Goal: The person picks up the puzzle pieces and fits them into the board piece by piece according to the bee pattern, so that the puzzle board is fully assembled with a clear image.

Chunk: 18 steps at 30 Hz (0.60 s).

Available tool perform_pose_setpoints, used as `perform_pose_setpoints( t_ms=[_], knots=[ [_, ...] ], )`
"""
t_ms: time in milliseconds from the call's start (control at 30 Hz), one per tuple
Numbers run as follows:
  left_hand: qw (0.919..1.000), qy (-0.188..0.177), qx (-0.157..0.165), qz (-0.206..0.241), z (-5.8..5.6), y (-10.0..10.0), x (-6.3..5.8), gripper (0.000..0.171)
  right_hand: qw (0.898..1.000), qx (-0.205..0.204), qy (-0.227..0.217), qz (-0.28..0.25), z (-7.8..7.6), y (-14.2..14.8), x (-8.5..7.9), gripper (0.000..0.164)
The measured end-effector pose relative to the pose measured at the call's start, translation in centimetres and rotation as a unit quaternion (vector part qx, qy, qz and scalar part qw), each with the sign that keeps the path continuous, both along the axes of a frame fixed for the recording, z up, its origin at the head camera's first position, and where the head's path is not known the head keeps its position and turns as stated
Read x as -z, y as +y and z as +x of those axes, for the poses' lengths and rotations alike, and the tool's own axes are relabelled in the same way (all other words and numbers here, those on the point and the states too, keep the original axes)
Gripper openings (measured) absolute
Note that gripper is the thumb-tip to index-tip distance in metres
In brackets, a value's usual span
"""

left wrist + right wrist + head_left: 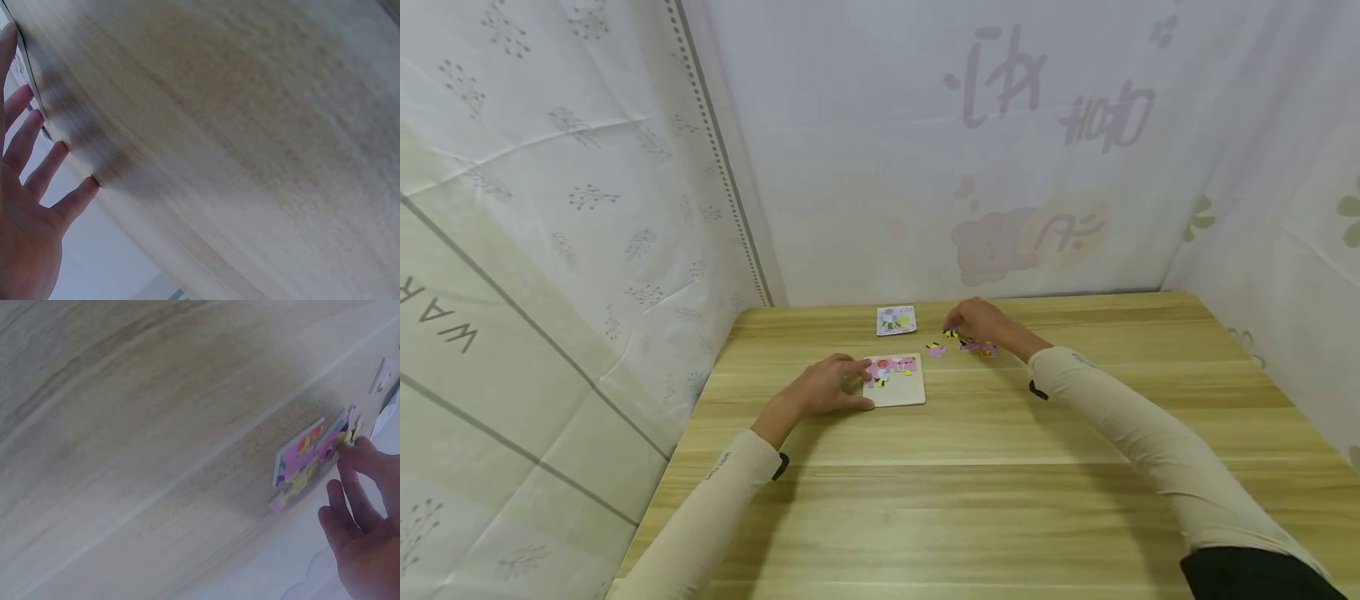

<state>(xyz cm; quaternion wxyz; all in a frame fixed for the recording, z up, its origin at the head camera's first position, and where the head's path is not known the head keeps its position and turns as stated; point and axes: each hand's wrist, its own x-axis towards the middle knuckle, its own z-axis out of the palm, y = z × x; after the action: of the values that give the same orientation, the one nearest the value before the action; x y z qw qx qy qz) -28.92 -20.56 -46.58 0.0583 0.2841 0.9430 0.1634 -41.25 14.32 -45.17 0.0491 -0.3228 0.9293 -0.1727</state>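
A pale square puzzle board [904, 390] lies on the table, its upper part filled with joined pink, white and yellow pieces. My left hand [829, 385] rests at the board's left edge, fingers spread, with the thumb at the near corner. In the left wrist view the left fingers [42, 175] look fairly straight. To the upper right, my right hand [981, 321] pinches a small yellow-and-black puzzle piece [952, 332] between thumb and index finger. Right beneath that hand lie several loose pieces [988, 351], pink with yellow; the right wrist view shows a pink piece [294, 453] close up.
A small printed picture card [896, 320] lies behind the board. One loose pink piece [936, 350] sits between the board and the right hand. The wooden table [925, 517] ends at a patterned cloth [865, 167] hanging along the back and sides.
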Motion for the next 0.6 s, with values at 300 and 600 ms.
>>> perform_pose_setpoints(
  t_ms=[300,600],
  knots=[
    [1.0,0.001,0.002,-0.002,0.13,0.02,-0.13,0.059,0.999,0.038,-0.004,-0.021,0.28,0.26,0.33,0.024],
    [1.0,0.005,0.002,0.006,0.01,-0.09,0.17,0.056,0.999,0.007,-0.012,-0.031,0.19,0.75,0.86,0.029]
  ],
)
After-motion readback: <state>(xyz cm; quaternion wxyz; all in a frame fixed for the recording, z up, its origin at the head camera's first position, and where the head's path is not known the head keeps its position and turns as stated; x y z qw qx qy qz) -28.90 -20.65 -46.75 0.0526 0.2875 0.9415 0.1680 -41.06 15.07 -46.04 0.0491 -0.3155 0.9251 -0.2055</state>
